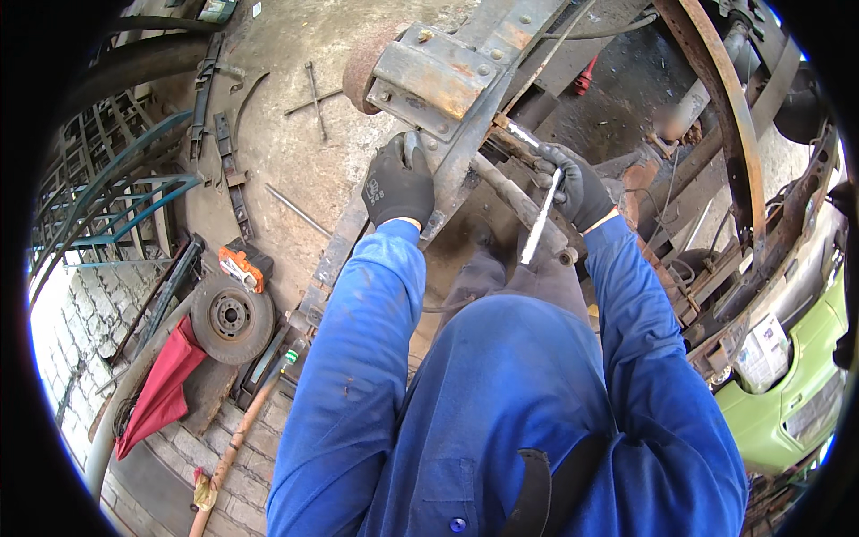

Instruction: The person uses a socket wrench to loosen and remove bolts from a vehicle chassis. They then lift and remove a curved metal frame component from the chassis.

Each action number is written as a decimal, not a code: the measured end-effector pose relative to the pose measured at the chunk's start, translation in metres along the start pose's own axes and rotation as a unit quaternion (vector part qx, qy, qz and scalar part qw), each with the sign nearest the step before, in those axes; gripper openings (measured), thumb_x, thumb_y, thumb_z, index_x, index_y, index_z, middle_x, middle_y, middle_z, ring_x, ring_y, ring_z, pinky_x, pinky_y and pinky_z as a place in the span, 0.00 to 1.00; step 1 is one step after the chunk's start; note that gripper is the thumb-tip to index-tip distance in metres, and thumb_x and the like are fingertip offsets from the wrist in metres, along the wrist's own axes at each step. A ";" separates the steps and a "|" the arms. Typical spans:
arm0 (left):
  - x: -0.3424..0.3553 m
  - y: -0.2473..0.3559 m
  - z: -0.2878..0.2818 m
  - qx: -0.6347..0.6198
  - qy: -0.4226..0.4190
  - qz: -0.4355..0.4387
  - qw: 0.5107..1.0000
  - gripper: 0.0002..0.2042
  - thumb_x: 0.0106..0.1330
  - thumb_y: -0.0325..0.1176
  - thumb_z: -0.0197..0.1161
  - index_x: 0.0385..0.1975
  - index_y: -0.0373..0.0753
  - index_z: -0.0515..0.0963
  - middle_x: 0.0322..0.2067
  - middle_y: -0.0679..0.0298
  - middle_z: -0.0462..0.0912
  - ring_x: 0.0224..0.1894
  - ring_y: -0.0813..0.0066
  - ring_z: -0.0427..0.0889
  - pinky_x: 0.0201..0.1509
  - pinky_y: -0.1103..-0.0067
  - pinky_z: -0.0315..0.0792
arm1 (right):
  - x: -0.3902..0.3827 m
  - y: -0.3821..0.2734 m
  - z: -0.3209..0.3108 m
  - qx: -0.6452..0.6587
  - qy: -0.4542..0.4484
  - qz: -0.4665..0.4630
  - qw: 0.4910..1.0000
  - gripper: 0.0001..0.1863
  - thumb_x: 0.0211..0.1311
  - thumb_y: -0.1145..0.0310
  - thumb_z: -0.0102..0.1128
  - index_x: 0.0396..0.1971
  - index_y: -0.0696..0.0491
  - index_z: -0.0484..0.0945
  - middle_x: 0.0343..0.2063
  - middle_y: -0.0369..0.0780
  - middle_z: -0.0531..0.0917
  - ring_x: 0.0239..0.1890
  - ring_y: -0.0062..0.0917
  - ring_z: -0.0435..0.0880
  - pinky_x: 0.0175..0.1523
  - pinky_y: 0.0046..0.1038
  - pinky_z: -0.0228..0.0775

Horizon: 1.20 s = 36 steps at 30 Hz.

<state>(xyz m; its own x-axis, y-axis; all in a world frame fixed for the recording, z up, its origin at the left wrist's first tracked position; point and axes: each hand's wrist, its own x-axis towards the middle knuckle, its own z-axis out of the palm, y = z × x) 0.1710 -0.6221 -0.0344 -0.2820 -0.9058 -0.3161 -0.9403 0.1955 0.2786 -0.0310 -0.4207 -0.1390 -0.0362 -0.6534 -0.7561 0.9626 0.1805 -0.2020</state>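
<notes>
Both my hands wear dark work gloves. My left hand (400, 179) is closed at the edge of a riveted steel frame rail (461, 161), just below a rusty bolted bracket (436, 73); its fingertips are partly hidden. My right hand (577, 190) is wrapped round a silver ratchet wrench (540, 222), whose handle points down toward me. From this hand a bright shaft (521, 134) runs up and left to the frame's inner side. What its far end meets is too small to tell. Under the wrench lies a thick metal tube (514, 199).
A cross-shaped lug wrench (315, 101) and a metal rod (298, 210) lie on the floor at left. Nearer are a wheel (233, 319), an orange-and-black case (243, 266) and a red cloth (164, 385). A curved rusty beam (729, 116) and a green vehicle panel (787, 394) stand at right.
</notes>
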 end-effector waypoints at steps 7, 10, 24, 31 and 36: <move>0.000 0.001 -0.001 0.004 -0.016 -0.006 1.000 0.22 0.79 0.48 0.51 0.58 0.39 0.82 0.53 0.48 0.86 0.57 0.48 0.83 0.63 0.59 0.75 | -0.012 0.023 0.021 -0.043 0.053 -0.051 0.996 0.13 0.79 0.60 0.62 0.47 0.55 0.78 0.25 0.32 0.73 0.21 0.17 0.75 0.15 0.18 0.58; 0.000 0.000 -0.001 -0.001 -0.020 -0.006 1.000 0.22 0.79 0.48 0.51 0.58 0.39 0.82 0.53 0.48 0.85 0.57 0.48 0.83 0.63 0.59 0.75 | -0.015 0.029 0.026 -0.117 0.077 -0.108 0.984 0.16 0.78 0.57 0.63 0.47 0.57 0.80 0.23 0.31 0.73 0.20 0.17 0.74 0.17 0.19 0.58; 0.002 -0.002 -0.002 -0.021 -0.048 -0.019 0.998 0.27 0.80 0.51 0.48 0.60 0.35 0.82 0.57 0.42 0.84 0.60 0.42 0.82 0.66 0.58 0.74 | -0.013 0.032 0.047 -0.270 0.170 -0.229 0.920 0.16 0.75 0.58 0.67 0.34 0.57 0.83 0.17 0.30 0.73 0.14 0.15 0.71 0.18 0.25 0.61; 0.018 -0.027 0.002 -0.109 -0.031 0.058 0.992 0.31 0.82 0.55 0.44 0.63 0.33 0.80 0.60 0.41 0.83 0.64 0.46 0.81 0.70 0.62 0.71 | -0.003 0.024 0.028 -0.308 0.102 -0.191 0.927 0.19 0.74 0.53 0.68 0.40 0.57 0.87 0.21 0.30 0.78 0.16 0.12 0.73 0.17 0.21 0.63; -0.002 -0.023 -0.045 -0.290 0.023 0.090 0.953 0.26 0.85 0.51 0.46 0.58 0.35 0.82 0.56 0.48 0.86 0.62 0.54 0.82 0.70 0.66 0.73 | 0.003 0.019 0.026 -0.315 0.067 -0.163 0.933 0.21 0.73 0.50 0.68 0.38 0.56 0.86 0.22 0.32 0.80 0.16 0.14 0.75 0.17 0.21 0.67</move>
<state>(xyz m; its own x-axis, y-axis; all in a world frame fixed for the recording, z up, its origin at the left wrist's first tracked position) 0.2022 -0.6415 0.0002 -0.4086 -0.8949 -0.1795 -0.6103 0.1216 0.7828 -0.0059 -0.4379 -0.1288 -0.3731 -0.6591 -0.6530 0.5475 0.4118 -0.7285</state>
